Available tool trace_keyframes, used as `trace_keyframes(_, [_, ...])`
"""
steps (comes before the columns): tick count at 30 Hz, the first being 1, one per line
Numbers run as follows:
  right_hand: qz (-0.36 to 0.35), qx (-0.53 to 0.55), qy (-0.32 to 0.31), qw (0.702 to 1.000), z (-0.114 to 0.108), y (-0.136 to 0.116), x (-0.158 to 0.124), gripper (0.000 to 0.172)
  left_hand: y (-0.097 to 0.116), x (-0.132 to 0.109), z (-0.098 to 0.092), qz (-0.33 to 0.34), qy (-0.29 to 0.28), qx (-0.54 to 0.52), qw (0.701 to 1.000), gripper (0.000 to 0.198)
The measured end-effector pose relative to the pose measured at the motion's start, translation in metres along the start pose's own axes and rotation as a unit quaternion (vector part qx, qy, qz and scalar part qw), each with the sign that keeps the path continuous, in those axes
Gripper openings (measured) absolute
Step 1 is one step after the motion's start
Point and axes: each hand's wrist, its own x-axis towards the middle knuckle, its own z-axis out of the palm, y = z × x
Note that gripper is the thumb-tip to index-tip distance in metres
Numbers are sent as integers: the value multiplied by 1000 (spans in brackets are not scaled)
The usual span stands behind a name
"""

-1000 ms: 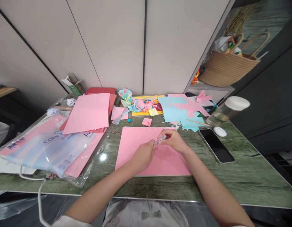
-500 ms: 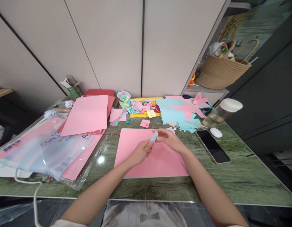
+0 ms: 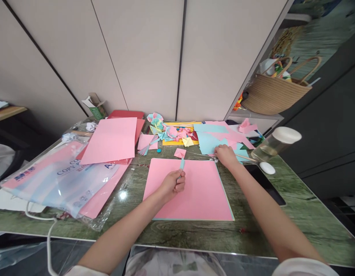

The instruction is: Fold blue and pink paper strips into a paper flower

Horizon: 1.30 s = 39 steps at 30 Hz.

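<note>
A narrow light blue folded piece of paper (image 3: 182, 164) stands up out of my left hand (image 3: 173, 184), whose fingers are wrapped round its lower end. Beneath that hand lies a stack of pink sheets (image 3: 200, 195) with blue edges showing. My right hand (image 3: 226, 156) reaches beyond the stack's far right corner, to the front edge of the light blue paper scraps (image 3: 207, 142). Its fingers are curled down together, and their tips are hidden. Just past the stack sits a small folded pink paper square (image 3: 180, 153).
Folded paper flowers (image 3: 157, 123) and a yellow tray (image 3: 168, 143) with small beads are at the back. On the right are a phone (image 3: 262, 184), a white egg-shaped object (image 3: 267, 168) and a jar (image 3: 269, 147). A plastic paper bag (image 3: 65, 176) covers the left.
My right hand has left the blue folded paper and moved right to the scraps. My left hand keeps the folded paper, now more upright. The view has shifted slightly.
</note>
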Motion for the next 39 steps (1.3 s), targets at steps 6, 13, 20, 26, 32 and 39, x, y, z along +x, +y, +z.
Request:
trace_keyframes(6, [-13, -6, -8, 1000, -14, -3, 8, 16, -9, 3, 1, 15, 3, 66, 998, 23])
trace_keyframes(13, [-38, 60, 86, 994, -58, -29, 5, 21, -10, 0, 7, 27, -1, 118, 993, 25])
trace_keyframes(20, [-102, 324, 342, 876, -130, -81, -37, 13, -8, -8, 15, 37, -14, 214, 976, 30])
trace_keyframes(26, [-23, 595, 423, 683, -116, -95, -81, 5, -1, -10, 13, 96, -6, 175, 980, 30])
trace_keyframes(32, [86, 723, 367, 579, -66, -96, -122, 4, 5, -12, 14, 137, 31, 145, 979, 26])
trace_keyframes(39, [180, 750, 354, 530, -41, -82, -148, 8, 7, -14, 16, 143, 41, 167, 975, 28])
